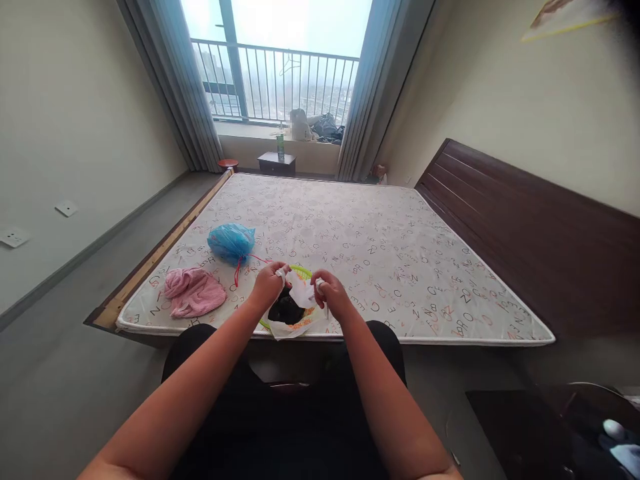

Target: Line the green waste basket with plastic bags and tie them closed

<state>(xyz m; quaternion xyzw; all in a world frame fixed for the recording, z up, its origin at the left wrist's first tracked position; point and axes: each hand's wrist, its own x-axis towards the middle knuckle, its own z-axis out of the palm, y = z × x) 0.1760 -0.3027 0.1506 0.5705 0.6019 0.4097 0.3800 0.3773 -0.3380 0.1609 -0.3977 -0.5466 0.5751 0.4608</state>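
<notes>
My left hand (270, 285) and my right hand (330, 291) are both closed on a thin white plastic bag (300, 290), stretched a little between them. Bits of the white film poke out from the fingers of each hand. The lower part of the bag has orange print and hangs by the mattress's front edge. Under my hands is a green basket (301, 270), mostly covered by the bag. A black bundle (287, 308) lies in it; I cannot make out its kind. To the left are a tied blue plastic bag (231, 241) with red strings and a crumpled pink towel (194, 292).
The letter-printed mattress (390, 247) lies on a wooden bed frame with a dark headboard (530, 227) to the right. A small dark stand (277, 163) with a green bottle (280, 145) stands beyond it, near the window. A dark table (550, 427) is at lower right.
</notes>
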